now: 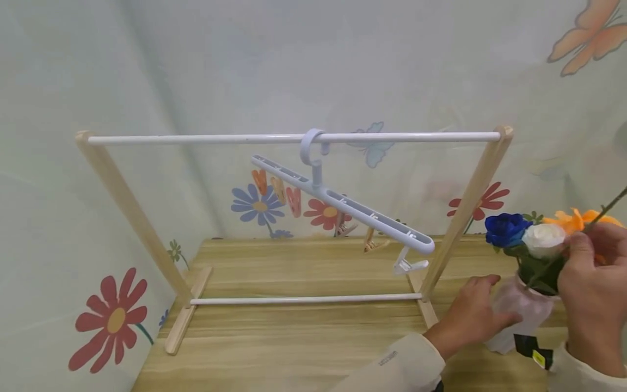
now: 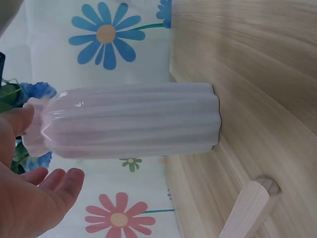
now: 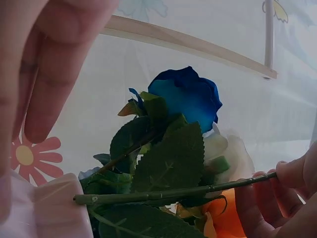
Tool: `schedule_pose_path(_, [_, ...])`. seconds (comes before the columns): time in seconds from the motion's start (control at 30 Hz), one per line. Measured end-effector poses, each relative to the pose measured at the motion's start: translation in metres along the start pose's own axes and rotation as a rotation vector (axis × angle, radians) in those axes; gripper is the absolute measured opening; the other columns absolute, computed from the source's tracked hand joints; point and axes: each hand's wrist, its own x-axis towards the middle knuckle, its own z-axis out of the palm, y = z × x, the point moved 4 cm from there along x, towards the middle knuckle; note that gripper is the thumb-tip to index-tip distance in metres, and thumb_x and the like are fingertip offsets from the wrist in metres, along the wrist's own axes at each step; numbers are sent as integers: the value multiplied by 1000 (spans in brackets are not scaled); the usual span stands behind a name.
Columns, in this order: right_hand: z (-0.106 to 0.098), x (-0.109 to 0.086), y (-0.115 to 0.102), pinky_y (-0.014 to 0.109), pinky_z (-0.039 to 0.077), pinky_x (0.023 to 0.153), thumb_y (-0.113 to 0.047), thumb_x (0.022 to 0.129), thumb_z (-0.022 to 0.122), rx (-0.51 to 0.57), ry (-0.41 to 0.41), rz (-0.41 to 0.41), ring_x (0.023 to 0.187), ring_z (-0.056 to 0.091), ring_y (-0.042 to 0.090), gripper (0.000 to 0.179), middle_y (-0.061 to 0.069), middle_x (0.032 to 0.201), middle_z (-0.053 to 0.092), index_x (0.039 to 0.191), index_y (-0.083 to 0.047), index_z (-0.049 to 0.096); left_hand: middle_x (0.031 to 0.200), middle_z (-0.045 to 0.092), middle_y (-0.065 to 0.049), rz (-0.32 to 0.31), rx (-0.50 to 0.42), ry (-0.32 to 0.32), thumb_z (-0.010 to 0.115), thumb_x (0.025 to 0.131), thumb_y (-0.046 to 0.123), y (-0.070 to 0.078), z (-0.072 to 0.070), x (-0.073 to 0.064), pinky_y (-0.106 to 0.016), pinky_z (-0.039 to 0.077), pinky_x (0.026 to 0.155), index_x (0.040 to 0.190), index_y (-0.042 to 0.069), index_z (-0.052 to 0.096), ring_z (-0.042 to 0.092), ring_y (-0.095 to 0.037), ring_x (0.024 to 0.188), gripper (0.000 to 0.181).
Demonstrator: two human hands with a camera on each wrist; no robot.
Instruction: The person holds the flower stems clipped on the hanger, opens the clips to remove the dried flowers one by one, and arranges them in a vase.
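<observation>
A pale pink fluted vase [image 1: 526,313] stands upright on the wooden table with artificial flowers in it. Among them are a blue rose [image 1: 506,230], a white rose [image 1: 543,239] and an orange flower [image 1: 568,220]. My left hand [image 1: 472,316] is beside the vase, thumb at its neck in the left wrist view, fingers loosely extended. Between thumb and fingers my right hand [image 1: 595,288] pinches a green flower stem [image 3: 173,192]. The stem's cut end overlaps the vase's rim [image 3: 59,198] in the right wrist view. What tops this stem is out of frame.
Left of the vase stands a wooden rack with a white top rod [image 1: 206,140]. A pale blue hanger [image 1: 318,188] hangs from it, carrying several clips, including a white one [image 1: 409,265]. Behind the table [image 1: 274,343] is a floral backdrop [image 1: 220,65].
</observation>
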Motion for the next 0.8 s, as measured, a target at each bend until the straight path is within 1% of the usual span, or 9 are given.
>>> schedule_pose_path(0.13, [-3,0,-1,13,42,94,-23,107,50,-8,26,-7,96,43,-11,23,-31,99,45,122,-37,60,137,59,13,-25,-36,-27,77,88,48,3,6,5,-14,50,95,143,23,53,56,1,121,64])
schedule_pose_path(0.23, [-5,0,-3,12,41,93,-25,107,49,-30,42,-40,97,42,-12,25,-34,98,44,128,-32,61,137,58,13,-41,-65,-33,77,88,48,3,10,8,-14,50,94,142,24,53,56,1,120,64])
schedule_pose_path(0.27, [-6,0,-3,13,40,94,-26,107,48,-38,48,-47,97,42,-13,26,-35,99,43,130,-30,61,137,58,13,-41,-63,-29,77,88,48,3,11,9,-14,50,93,142,23,54,56,2,119,64])
schedule_pose_path(0.3, [-6,0,-3,13,39,92,-26,107,48,-44,51,-54,97,41,-14,27,-36,97,42,131,-29,61,136,59,12,-39,-62,-24,77,88,47,3,12,10,-13,50,92,141,23,54,56,2,119,63])
schedule_pose_path(0.37, [-7,-1,-3,12,38,89,-27,107,48,-68,57,-71,96,41,-15,29,-38,97,41,133,-26,61,134,60,12,-17,-31,-4,77,88,47,4,14,11,-10,48,91,140,21,55,56,2,118,62])
schedule_pose_path(0.43, [-8,-1,-1,11,38,90,-25,107,48,-90,64,-87,96,40,-16,30,-39,98,40,132,-23,63,132,61,11,0,6,13,77,88,47,5,16,12,-8,46,90,139,19,56,56,3,117,61])
schedule_pose_path(0.57, [-9,-5,4,9,39,89,-23,106,50,-133,68,-106,95,39,-17,30,-39,100,38,131,-14,64,127,62,12,9,48,28,76,90,47,5,19,12,-5,45,86,137,18,57,56,5,112,58])
schedule_pose_path(0.7, [-11,-5,9,9,37,83,-22,106,52,-143,75,-90,91,39,-18,27,-38,98,38,127,-14,66,124,63,11,35,69,48,74,91,46,5,22,14,-4,44,83,136,17,57,56,6,107,56])
schedule_pose_path(0.8, [-11,-5,12,9,31,78,-23,106,51,-154,86,-101,89,37,-19,26,-40,96,37,124,-12,66,122,64,10,71,95,83,74,91,44,5,22,17,-3,43,83,134,16,59,56,6,106,53])
